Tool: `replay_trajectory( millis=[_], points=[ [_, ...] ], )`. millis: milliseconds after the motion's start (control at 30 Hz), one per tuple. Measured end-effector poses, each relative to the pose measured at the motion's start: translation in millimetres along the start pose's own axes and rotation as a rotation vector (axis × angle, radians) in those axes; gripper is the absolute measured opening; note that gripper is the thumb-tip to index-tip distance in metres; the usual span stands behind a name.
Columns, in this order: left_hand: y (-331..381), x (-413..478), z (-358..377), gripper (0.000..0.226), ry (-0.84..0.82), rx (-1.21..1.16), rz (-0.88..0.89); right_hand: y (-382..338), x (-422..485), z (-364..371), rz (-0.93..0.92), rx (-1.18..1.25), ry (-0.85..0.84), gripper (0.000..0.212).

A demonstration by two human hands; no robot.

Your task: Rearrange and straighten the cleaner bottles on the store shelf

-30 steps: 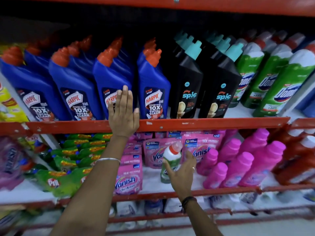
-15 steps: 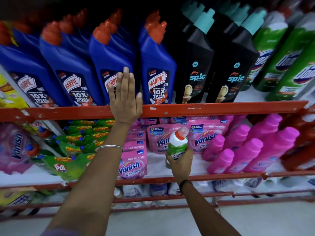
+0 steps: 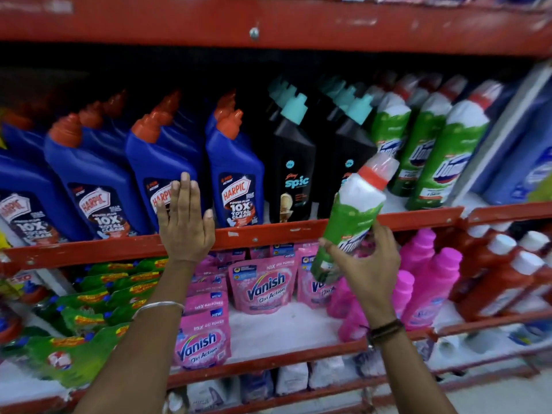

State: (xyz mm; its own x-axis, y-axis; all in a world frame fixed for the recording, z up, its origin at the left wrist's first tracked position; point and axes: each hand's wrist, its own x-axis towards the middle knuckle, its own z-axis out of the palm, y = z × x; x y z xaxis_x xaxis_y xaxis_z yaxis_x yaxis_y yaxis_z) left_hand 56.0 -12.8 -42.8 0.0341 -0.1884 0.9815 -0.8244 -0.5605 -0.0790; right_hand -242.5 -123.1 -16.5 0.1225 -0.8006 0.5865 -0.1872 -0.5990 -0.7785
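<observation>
While most of the upper shelf (image 3: pixel 298 230) already looks orderly, one green Domex bottle (image 3: pixel 348 222) is off it, held in the air in front of the shelf's red front rail, tilted with its red-and-white cap leaning up and to the right. The right hand (image 3: pixel 369 271) carries it low on the body, fingers (image 3: pixel 385 234) curled around the label and closed on the bottle. The left hand (image 3: pixel 183 225) is flat and spread, holding nothing; its palm lies over the front rail and its fingers reach up over the label of a blue Harpic bottle (image 3: pixel 162 171), though whether they press on it cannot be told. The Harpic bottles stand in rows at the left, labels forward, all leaning slightly the same way. Right of them two rows of black Spic bottles (image 3: pixel 294 168) face forward, and further right stand the shelved green Domex bottles (image 3: pixel 448 156), where the held one most likely belongs. Judging by this, the job is well along on this shelf: what seems left is to carry the stray bottle up and to the right into its own row and turn it label-forward. Below, the pink Vanish pouches (image 3: pixel 264 283) look loosely spread, and may need straightening too.
</observation>
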Motion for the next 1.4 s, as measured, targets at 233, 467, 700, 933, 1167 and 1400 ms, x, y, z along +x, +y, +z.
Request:
replay_trajectory(
  millis=[233, 467, 700, 933, 1167, 1400],
  points=[
    [0, 0, 3, 0.059, 0.015, 0.028, 0.001, -14, 100, -41, -0.012, -0.029, 0.217, 0.085],
    [1, 1, 2, 0.060, 0.025, 0.039, 0.000, 1, 145, -39, 0.050, -0.100, 0.259, 0.094],
    [1, 1, 3, 0.059, 0.015, 0.028, -0.005, 16, 157, -19, 0.078, -0.149, 0.202, 0.104],
    [0, 2, 4, 0.060, 0.012, 0.034, 0.009, 32, 153, -12, 0.093, -0.277, 0.174, 0.088],
    [1, 2, 2, 0.060, 0.012, 0.033, -0.003, 30, 153, -12, 0.081, -0.379, 0.126, 0.089],
    [1, 4, -3, 0.063, -0.028, 0.047, -0.007, 29, 137, -11, 0.056, -0.334, 0.136, 0.082]
  ],
)
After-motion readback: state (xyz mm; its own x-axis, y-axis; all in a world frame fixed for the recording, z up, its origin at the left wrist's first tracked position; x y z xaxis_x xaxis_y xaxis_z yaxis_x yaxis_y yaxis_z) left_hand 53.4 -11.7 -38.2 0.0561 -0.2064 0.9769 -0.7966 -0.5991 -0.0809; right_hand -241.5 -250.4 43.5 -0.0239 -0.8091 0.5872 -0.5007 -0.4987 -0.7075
